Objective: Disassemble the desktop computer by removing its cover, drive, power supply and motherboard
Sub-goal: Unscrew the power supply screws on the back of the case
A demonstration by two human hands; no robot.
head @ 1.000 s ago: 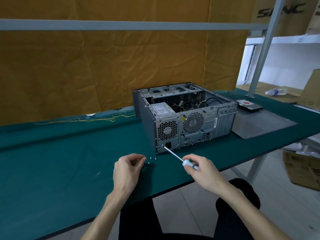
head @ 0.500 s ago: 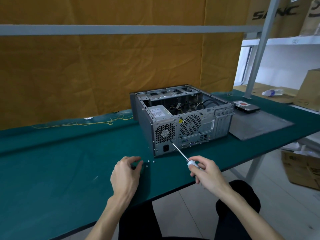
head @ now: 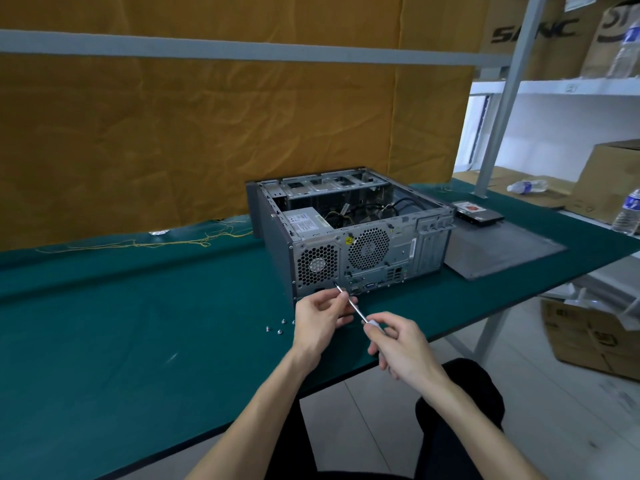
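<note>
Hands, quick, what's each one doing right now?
Left hand: fingers pinching the screwdriver shaft near its tip.
Right hand: closed around the screwdriver's white handle.

A green-covered table [head: 104, 341] carries the opened computer case [head: 349, 233], its flat cover panel [head: 502, 251], a drive [head: 479, 211], loose screws [head: 278, 327] and yellow string [head: 138, 242].

The desktop computer [head: 349, 230] is a grey metal case lying on its side on the green table [head: 104, 323], near the front edge, its rear panel facing the viewer and its top open. Inside, the silver power supply [head: 304, 220] sits at the near left corner behind a honeycomb vent, with black cables further back. The removed cover [head: 502, 251], a flat grey panel, lies just right of the case. The drive [head: 478, 211] rests at the cover's far end.
</note>
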